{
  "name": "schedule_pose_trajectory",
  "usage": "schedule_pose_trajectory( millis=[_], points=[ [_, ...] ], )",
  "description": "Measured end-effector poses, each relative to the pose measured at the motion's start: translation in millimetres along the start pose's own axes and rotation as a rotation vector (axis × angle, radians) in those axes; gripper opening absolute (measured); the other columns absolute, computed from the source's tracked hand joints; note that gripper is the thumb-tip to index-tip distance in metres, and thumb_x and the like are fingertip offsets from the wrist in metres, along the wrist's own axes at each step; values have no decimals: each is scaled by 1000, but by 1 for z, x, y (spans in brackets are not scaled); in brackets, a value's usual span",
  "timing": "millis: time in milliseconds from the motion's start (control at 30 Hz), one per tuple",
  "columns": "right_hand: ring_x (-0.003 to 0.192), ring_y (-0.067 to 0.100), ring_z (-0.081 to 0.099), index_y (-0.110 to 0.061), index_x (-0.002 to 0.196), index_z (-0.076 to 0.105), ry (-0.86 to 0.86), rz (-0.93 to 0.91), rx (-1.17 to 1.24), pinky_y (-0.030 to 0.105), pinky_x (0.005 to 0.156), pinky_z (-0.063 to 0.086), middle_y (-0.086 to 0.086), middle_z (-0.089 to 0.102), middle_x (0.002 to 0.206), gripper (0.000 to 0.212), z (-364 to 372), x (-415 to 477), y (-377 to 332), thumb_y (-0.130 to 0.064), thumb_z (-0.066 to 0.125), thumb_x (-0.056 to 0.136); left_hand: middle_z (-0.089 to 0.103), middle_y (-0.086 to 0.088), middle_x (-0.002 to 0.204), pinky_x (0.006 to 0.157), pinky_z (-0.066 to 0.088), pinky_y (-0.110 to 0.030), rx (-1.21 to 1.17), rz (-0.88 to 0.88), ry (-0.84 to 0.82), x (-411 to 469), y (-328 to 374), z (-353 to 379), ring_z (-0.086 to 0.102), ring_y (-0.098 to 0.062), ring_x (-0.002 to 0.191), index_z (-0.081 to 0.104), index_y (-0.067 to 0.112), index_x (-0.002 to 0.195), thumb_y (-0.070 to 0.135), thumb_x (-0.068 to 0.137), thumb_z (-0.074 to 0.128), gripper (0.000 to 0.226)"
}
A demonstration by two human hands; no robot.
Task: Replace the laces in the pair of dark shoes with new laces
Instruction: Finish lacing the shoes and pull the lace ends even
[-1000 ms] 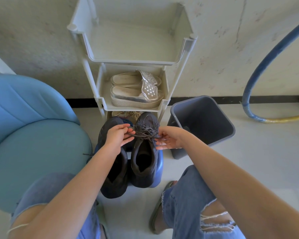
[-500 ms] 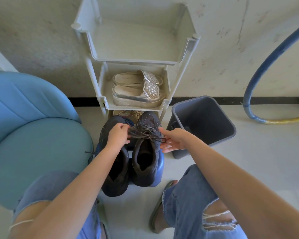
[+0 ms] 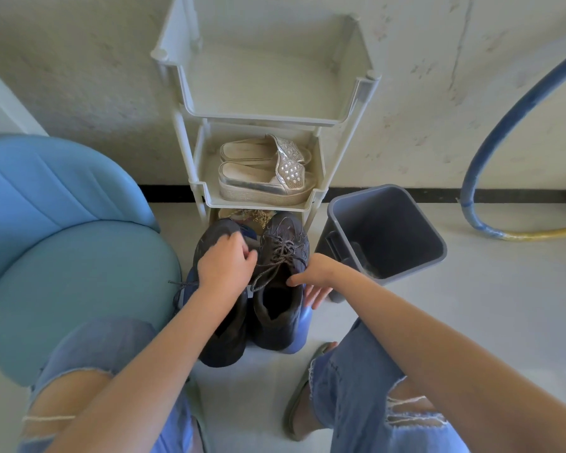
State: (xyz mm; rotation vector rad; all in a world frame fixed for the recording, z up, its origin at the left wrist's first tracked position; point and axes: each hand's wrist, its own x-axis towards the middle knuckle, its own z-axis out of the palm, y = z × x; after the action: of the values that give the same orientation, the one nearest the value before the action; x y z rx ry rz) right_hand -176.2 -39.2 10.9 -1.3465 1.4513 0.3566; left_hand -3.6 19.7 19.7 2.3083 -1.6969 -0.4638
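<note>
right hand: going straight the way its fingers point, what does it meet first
Likely the dark grey laced shoe: the right hand points its fingers at the open collar, seemingly almost touching.

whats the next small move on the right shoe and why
Probably pull the loose lace out of the top eyelets of the right shoe. Its bow looks undone, yet the lace is still crisscrossed over the tongue. The right hand rests at the collar to steady it, and the left hand is beside the lace.
</note>
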Motion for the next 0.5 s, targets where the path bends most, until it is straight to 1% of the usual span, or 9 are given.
schedule_pose_trajectory(
  millis=[33, 100, 133, 200, 267, 300, 400, 500],
  points=[
    [74, 28, 71, 11, 109, 59, 24, -23, -81, 31, 69, 59, 26, 69, 103, 34, 3, 1, -2, -18, 61, 91, 57, -2, 90, 62, 39, -32, 95, -34, -98, -8, -5, -2, 56, -21, 81, 57, 15, 94, 37, 95, 48, 23],
    [64, 19, 68, 8, 91, 65, 97, -58, -222, 22, 67, 55, 19, 73, 92, 26, 10, -3, -5, -17, 57, 91, 58, -4, 86, 64, 42, -31, 253, -93, -306, -25, -18, -1, 56, -23, 76, 61, 11, 98, 37, 95, 47, 30],
    [60, 17, 67, 6, 89, 65, 113, -65, -249, 21, 67, 54, 17, 74, 89, 23, 14, -5, -5, -16, 57, 90, 58, -5, 87, 65, 43, -31, 292, -110, -387, -34, -23, 1, 57, -24, 78, 62, 9, 100, 36, 96, 47, 31],
    [65, 20, 70, 6, 97, 64, 97, -73, -262, 26, 71, 58, 16, 74, 88, 22, 21, -7, -1, -14, 58, 89, 61, -6, 92, 68, 43, -30, 249, -117, -483, -46, -30, 6, 60, -24, 85, 63, 7, 105, 32, 96, 48, 30],
    [74, 23, 73, 7, 103, 64, 84, -73, -291, 31, 79, 59, 16, 74, 89, 25, 29, -12, 2, -14, 58, 88, 64, -8, 102, 73, 46, -32, 133, -123, -496, -51, -33, 12, 61, -26, 94, 62, 8, 112, 27, 96, 47, 28],
    [75, 23, 72, 7, 102, 65, 86, -83, -310, 32, 81, 58, 16, 74, 88, 26, 32, -12, 4, -14, 58, 88, 64, -10, 107, 78, 47, -33, 80, -133, -482, -52, -33, 14, 61, -27, 98, 61, 8, 115, 25, 97, 46, 29],
    [64, 20, 69, 7, 97, 67, 154, -115, -309, 32, 80, 58, 15, 74, 81, 26, 42, -15, 5, -16, 58, 89, 62, -13, 119, 87, 45, -33, -54, -180, -474, -52, -33, 21, 59, -29, 106, 56, 6, 124, 21, 98, 45, 33],
    [59, 19, 67, 4, 90, 65, 245, -88, -235, 32, 75, 59, 15, 73, 78, 31, 43, -17, 8, -27, 66, 89, 59, -14, 123, 86, 45, -34, -115, -176, -490, -54, -33, 25, 58, -29, 108, 43, 6, 136, 19, 97, 45, 42]
  ],
)
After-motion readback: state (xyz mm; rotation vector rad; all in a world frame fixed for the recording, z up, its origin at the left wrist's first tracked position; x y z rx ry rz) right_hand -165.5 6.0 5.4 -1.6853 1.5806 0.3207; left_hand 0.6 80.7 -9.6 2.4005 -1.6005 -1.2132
